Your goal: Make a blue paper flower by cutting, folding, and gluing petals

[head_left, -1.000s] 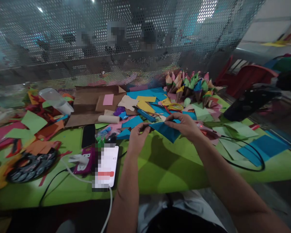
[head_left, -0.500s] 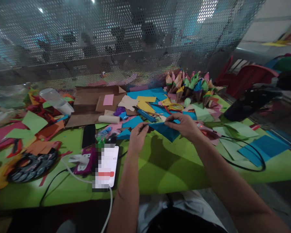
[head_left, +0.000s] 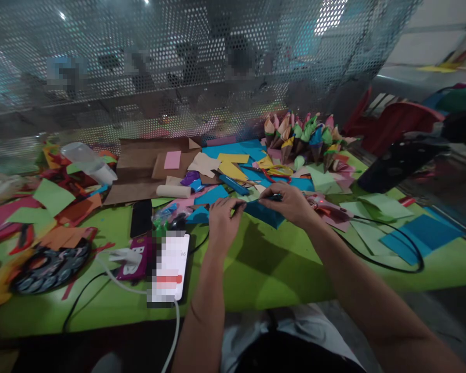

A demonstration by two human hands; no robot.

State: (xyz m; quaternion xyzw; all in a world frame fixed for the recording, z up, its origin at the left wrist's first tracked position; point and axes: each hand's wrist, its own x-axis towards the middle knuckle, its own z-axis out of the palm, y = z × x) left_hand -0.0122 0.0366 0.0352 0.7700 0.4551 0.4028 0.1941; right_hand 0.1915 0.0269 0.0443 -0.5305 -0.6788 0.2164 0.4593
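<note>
A piece of blue paper (head_left: 264, 214) is held up above the green table (head_left: 256, 269), its lower part hanging toward me. My left hand (head_left: 226, 217) pinches its left end between thumb and fingers. At the upper right edge, my right hand (head_left: 285, 203) also grips it with closed fingertips. Part of the paper is hidden behind the right fingers. Just beyond my hands lies a blue utility knife (head_left: 233, 183). A pink glue gun (head_left: 330, 206) with a black cord rests to the right of my right hand.
Paper flower cones (head_left: 303, 135) stand at the back right. Loose green sheets (head_left: 384, 206) and blue sheets (head_left: 423, 235) lie right. To the left are a lit phone (head_left: 174, 264) with a white cable, a dark phone (head_left: 142, 218) and a tape roll (head_left: 50, 264). Brown cardboard (head_left: 135, 160) lies behind.
The blue paper's top edge looks more rolled or folded between my fingers, and less of its face shows. My right hand has shifted slightly left and turned; the left stays on its end.
</note>
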